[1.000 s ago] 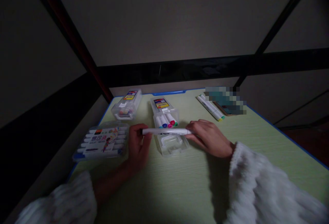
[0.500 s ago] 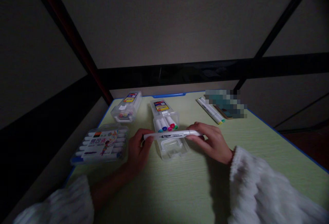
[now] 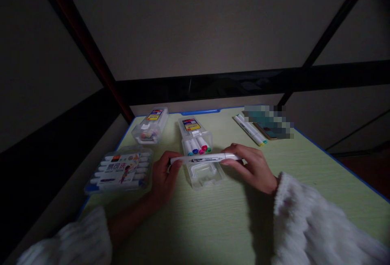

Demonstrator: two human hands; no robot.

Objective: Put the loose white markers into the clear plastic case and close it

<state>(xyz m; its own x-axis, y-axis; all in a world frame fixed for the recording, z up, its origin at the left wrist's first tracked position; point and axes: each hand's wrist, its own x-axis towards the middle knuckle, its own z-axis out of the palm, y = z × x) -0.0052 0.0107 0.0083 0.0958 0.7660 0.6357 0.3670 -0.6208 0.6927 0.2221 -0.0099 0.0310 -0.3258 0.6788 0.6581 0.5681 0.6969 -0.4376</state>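
A white marker pen with black lettering lies level between my two hands, in front of the open pen case. My left hand pinches its left end between thumb and fingers. My right hand grips the other end, where a dark cap tip shows. Behind and below the marker stands a clear plastic case with its lid folded down toward me. Inside it, several markers show blue, red, pink and green ends.
A second clear case stands at the back left. Nearer on the left lies a flat box of white markers. Two loose markers lie at the back right beside a blurred greenish object. The pale green table has a blue edge.
Almost nothing differs. Both hands keep hold of the marker, which seems to have rolled slightly so its lettering faces me more. The view has shifted a little.
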